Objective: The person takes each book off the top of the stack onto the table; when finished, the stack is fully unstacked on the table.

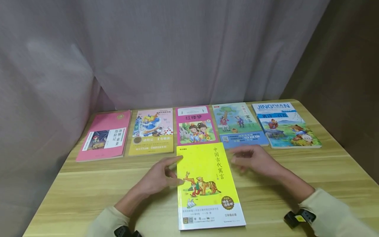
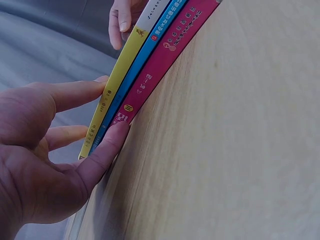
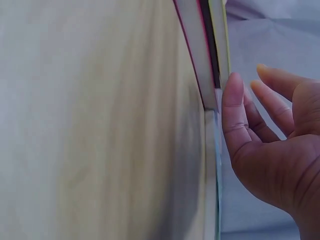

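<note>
A yellow book (image 1: 201, 171) with a tiger and other animals on its cover lies face up at the front middle. In the left wrist view it tops a stack, above a blue book (image 2: 145, 52) and a thicker pink book (image 2: 165, 55). Along the stack's left side, my left hand (image 1: 158, 176) touches the spines. Its thumb (image 2: 107, 150) lies against the pink spine and its forefinger reaches the yellow one. My right hand (image 1: 256, 161) hovers just off the stack's right side, fingers loosely bent, holding nothing.
Behind the stack several books lie in a row: a pink one (image 1: 103, 135), an Alice-like one (image 1: 152, 131), a magenta-bordered one (image 1: 195, 126), a green-and-blue one (image 1: 238, 123) and a blue one (image 1: 284, 125). A grey curtain (image 1: 165, 52) hangs behind the wooden table (image 1: 308, 177).
</note>
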Motion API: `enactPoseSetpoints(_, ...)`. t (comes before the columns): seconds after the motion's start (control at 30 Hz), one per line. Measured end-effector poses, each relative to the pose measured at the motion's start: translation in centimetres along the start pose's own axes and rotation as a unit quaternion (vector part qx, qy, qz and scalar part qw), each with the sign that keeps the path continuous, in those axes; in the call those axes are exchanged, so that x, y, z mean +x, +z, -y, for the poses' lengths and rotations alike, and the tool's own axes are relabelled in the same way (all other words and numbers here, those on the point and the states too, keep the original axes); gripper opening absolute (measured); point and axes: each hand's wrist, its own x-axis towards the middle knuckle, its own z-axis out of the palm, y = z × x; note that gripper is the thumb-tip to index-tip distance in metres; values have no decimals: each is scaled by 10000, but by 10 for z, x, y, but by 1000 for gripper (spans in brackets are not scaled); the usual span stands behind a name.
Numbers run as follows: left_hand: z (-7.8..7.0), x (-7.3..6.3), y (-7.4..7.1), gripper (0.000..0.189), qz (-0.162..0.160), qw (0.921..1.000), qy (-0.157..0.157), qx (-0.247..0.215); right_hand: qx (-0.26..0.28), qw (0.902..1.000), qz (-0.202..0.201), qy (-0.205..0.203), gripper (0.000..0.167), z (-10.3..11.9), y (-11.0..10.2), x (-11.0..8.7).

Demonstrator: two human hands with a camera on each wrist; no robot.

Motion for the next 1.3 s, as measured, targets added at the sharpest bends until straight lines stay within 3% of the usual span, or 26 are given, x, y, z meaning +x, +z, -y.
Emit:
enactPoseSetpoints(0.3, -1, 1, 1, 85, -41, 9999, -73, 79, 95, 9994, 315, 81, 49, -4, 16, 4)
enactPoseSetpoints(1.0, -2, -1, 0, 95, 10, 9999, -77, 72, 294, 9978, 539, 246, 57, -8, 20, 5)
enactPoseSetpoints(1.3, -3, -2, 6, 95, -257, 9980, 230, 530, 442, 9966, 603, 356, 62, -14, 17, 5)
